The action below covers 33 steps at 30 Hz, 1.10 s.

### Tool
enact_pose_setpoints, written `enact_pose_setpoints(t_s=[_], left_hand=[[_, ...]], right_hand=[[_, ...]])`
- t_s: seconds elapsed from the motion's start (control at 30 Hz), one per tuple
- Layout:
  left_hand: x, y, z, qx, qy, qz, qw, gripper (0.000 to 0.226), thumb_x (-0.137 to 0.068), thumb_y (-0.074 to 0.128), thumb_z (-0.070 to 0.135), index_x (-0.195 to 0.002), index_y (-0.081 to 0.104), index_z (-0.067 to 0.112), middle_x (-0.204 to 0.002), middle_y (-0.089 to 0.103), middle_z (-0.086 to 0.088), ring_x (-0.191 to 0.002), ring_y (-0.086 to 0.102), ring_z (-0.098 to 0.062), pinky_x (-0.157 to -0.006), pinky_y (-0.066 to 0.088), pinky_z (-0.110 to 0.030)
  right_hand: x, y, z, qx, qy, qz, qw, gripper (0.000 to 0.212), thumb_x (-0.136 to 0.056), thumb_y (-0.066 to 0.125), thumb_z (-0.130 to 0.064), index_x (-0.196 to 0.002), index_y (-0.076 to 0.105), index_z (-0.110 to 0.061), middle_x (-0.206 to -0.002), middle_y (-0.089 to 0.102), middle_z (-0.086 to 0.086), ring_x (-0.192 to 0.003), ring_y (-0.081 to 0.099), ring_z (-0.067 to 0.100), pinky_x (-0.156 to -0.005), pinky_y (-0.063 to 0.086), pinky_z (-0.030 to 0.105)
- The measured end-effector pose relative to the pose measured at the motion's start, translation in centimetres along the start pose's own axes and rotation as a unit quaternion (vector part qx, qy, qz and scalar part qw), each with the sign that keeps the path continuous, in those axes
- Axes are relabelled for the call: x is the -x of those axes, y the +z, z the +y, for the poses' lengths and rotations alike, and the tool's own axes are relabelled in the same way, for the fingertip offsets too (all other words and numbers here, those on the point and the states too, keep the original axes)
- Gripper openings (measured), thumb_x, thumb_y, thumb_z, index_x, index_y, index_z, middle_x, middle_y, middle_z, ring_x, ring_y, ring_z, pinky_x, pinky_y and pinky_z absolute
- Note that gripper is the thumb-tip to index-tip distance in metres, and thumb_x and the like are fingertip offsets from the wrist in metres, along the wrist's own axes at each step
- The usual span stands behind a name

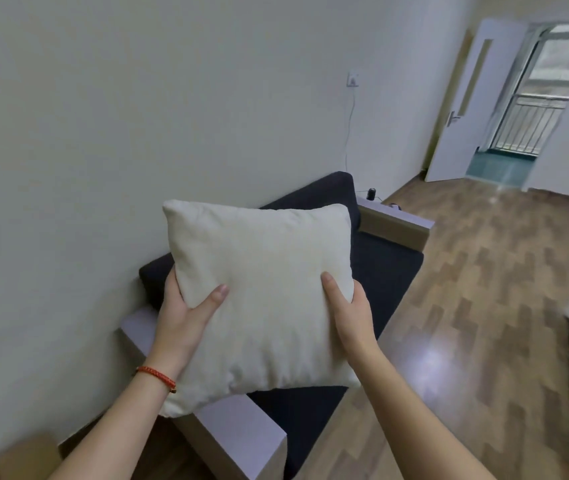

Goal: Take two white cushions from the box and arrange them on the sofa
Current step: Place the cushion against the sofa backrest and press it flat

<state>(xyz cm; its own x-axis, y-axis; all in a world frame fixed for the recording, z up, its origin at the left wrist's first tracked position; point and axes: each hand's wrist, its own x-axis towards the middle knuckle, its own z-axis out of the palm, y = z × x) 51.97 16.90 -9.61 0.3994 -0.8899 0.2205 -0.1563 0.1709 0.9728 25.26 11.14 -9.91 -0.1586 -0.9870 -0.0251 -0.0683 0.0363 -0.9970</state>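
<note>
A home living room: a dark sofa (pixel 380 271) against a plain wall, wood parquet floor (pixel 483 306), and an open door (pixel 463 105) to a railed balcony (pixel 525 129).

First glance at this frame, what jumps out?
The white cushion fills the centre, held up in the air over the dark sofa by both hands: left hand on its left edge, right hand on its right edge. A red bracelet stands out on the left wrist. At far right, an open white door shows a barred balcony beyond.
</note>
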Motion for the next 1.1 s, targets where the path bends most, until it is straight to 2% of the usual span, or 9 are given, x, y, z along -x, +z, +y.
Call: enact_pose_setpoints(t_s=[0.1, 0.23, 0.43, 0.57, 0.77, 0.97, 1.1], left_hand=[[-1.2, 5.6, -0.5, 0.002, 0.006, -0.020, 1.000, 0.093, -0.079, 0.090, 0.053, -0.158, 0.045, 0.036, -0.145, 0.065, 0.019, -0.129, 0.063, -0.001, -0.101, 0.049, -0.026], [-2.9, 14.3, -0.9, 0.009, 0.007, -0.039, 0.999, 0.087, -0.086, 0.088, 0.046, -0.160, 0.043, 0.036, -0.145, 0.064, 0.019, -0.129, 0.062, 0.000, -0.102, 0.050, -0.027], [-5.5, 26.0, -1.4, 0.013, -0.001, -0.037, 0.999, 0.090, -0.085, 0.088, 0.046, -0.161, 0.041, 0.034, -0.148, 0.061, 0.019, -0.132, 0.060, -0.002, -0.107, 0.049, -0.031], [-7.2, 32.5, -1.1, 0.014, 0.004, -0.041, 0.999, 0.087, -0.088, 0.087, 0.043, -0.160, 0.041, 0.034, -0.147, 0.059, 0.021, -0.130, 0.058, 0.003, -0.103, 0.048, -0.026], [-10.8, 39.5, -1.6, 0.006, 0.004, -0.046, 0.999, 0.086, -0.088, 0.086, 0.045, -0.160, 0.040, 0.036, -0.146, 0.058, 0.022, -0.129, 0.057, 0.006, -0.098, 0.047, -0.022], [-16.7, 46.5, -3.6, 0.004, 0.004, -0.049, 0.999, 0.086, -0.089, 0.086, 0.042, -0.161, 0.041, 0.034, -0.147, 0.059, 0.020, -0.129, 0.058, 0.004, -0.097, 0.047, -0.021], [-21.7, 51.7, -5.7, 0.009, -0.004, -0.037, 0.999, 0.087, -0.088, 0.086, 0.041, -0.162, 0.040, 0.033, -0.147, 0.058, 0.020, -0.128, 0.057, 0.005, -0.095, 0.045, -0.017]], right_hand=[[-3.3, -4.4, 0.7, 0.005, 0.002, 0.027, 1.000, 0.058, -0.093, 0.069, -0.065, -0.135, 0.059, -0.027, -0.122, 0.070, -0.013, -0.110, 0.067, 0.009, -0.081, 0.051, 0.029], [-8.9, -10.6, 1.8, 0.013, 0.002, 0.046, 0.999, 0.059, -0.092, 0.070, -0.066, -0.134, 0.060, -0.026, -0.122, 0.071, -0.012, -0.112, 0.068, 0.012, -0.091, 0.053, 0.037], [-17.5, -19.0, 2.7, 0.019, 0.001, 0.049, 0.999, 0.061, -0.092, 0.071, -0.066, -0.137, 0.060, -0.026, -0.125, 0.071, -0.012, -0.114, 0.068, 0.011, -0.095, 0.053, 0.038], [-22.5, -23.2, 3.0, 0.017, 0.002, 0.053, 0.998, 0.056, -0.092, 0.071, -0.065, -0.133, 0.061, -0.027, -0.123, 0.072, -0.012, -0.114, 0.068, 0.011, -0.097, 0.054, 0.038], [-29.4, -27.0, 3.8, 0.006, 0.011, 0.056, 0.998, 0.061, -0.090, 0.073, -0.067, -0.135, 0.062, -0.027, -0.125, 0.073, -0.012, -0.115, 0.069, 0.012, -0.101, 0.055, 0.040], [-38.0, -29.4, 4.7, 0.003, 0.011, 0.050, 0.999, 0.058, -0.093, 0.071, -0.064, -0.136, 0.061, -0.027, -0.125, 0.072, -0.012, -0.114, 0.068, 0.009, -0.087, 0.053, 0.029], [-46.0, -30.3, 5.5, 0.011, 0.018, 0.039, 0.999, 0.060, -0.092, 0.072, -0.065, -0.136, 0.061, -0.027, -0.125, 0.073, -0.012, -0.115, 0.070, 0.012, -0.098, 0.056, 0.038]])
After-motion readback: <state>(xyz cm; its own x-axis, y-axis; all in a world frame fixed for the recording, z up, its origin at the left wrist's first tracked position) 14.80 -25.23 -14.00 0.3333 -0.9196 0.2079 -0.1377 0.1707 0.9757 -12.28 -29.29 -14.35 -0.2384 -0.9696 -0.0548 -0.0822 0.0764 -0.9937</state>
